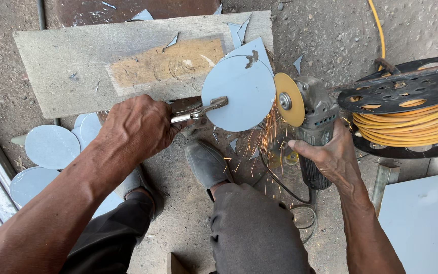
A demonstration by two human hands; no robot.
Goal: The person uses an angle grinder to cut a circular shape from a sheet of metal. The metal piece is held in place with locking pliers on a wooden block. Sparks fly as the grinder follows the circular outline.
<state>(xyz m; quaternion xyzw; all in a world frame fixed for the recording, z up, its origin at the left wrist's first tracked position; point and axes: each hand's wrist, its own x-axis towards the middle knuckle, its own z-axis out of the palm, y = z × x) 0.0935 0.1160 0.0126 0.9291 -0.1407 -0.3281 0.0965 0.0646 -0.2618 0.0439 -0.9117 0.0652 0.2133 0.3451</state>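
Observation:
My left hand (137,127) grips locking pliers (201,110) clamped on a round grey metal disc (239,94), held over the edge of a wooden board (77,61). My right hand (330,155) holds an angle grinder (313,122) by its body. Its yellow wheel (288,99) touches the disc's right edge. Sparks fall below the contact point toward my shoe (206,162).
Several cut grey discs (51,147) lie stacked on the ground at the left. A reel of yellow cable (406,111) sits at the right, with a grey sheet (424,218) below it. Metal offcuts litter the board. The grinder's cord loops by my knee.

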